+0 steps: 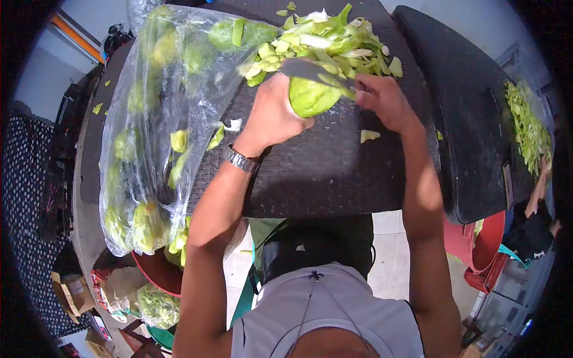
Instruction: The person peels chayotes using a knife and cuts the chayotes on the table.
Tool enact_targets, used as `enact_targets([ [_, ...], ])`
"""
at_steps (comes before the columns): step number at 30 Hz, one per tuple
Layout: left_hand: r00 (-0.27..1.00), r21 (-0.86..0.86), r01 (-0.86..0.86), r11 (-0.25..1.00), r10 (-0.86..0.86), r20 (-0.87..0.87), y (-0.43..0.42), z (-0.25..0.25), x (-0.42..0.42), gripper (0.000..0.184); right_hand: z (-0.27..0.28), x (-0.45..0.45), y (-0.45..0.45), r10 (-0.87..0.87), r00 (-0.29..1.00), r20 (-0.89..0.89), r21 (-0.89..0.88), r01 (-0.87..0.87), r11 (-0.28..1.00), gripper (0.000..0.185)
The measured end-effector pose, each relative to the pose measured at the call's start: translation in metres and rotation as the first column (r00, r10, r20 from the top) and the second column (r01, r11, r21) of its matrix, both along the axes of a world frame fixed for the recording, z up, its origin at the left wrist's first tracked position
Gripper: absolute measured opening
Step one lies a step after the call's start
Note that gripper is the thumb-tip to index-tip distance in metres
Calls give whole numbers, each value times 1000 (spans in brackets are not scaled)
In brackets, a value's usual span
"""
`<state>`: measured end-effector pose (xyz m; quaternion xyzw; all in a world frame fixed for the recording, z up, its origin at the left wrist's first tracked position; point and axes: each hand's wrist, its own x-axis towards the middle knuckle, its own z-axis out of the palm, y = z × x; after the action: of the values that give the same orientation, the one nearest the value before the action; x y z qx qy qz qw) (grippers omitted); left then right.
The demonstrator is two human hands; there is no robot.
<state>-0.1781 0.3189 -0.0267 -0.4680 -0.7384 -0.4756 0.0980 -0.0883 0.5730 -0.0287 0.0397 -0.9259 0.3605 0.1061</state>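
My left hand point(277, 110) is closed around a rounded, shiny yellow-green vegetable point(311, 98) that looks like a chayote, held above the near side of a pile of cut pieces. My right hand point(385, 100) grips a knife point(316, 73) by its handle, slightly blurred. Its dark blade lies across the top of the vegetable, pointing left towards my left hand. Just behind is the pile of green and whitish pieces point(340, 45). One pale piece point(369, 136) lies on the dark textured tabletop point(316, 185), below my right hand.
A clear plastic bag point(203, 89) of green vegetables covers the table's left side and hangs over the edge. Below stand a red tub point(156, 271) and another bag of greens point(158, 305). To the right are a second black table point(459, 119), green shreds point(528, 128), a red bucket point(483, 238) and another person's arm point(539, 188).
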Motion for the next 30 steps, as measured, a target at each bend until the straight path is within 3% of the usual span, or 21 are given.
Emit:
enact_targets([
  [7,988,-73,-70,995,80,133,-5,6,-1,83,-2,-3,17,-5,994,108,-57,11,998,67],
  [10,989,56,-45,997,37,142,-7,21,8,83,-1,-2,29,-242,934,264,57,236,970,69],
  [14,966,144,-29,989,-9,257,0,-5,-7,82,-4,-3,20,-262,958,114,-51,269,962,53],
  [17,849,182,-46,982,-57,526,6,-18,-15,82,-1,-3,1,-265,964,29,-28,265,964,57],
  [19,899,85,-107,991,59,434,5,-12,-11,81,7,2,-16,-253,967,-22,-5,253,967,69],
  [21,938,18,-164,986,150,314,5,-8,-3,82,20,9,-39,-195,981,-13,20,195,981,67],
  [22,949,-75,-38,996,60,310,4,-13,-13,83,23,10,-48,-168,986,-4,27,168,985,65],
  [26,956,86,-62,994,35,291,9,-23,-6,81,18,9,-54,-159,986,-53,111,164,980,63],
  [30,972,-33,-49,998,55,229,4,-12,-6,79,15,4,-35,-159,986,-53,145,165,976,63],
])
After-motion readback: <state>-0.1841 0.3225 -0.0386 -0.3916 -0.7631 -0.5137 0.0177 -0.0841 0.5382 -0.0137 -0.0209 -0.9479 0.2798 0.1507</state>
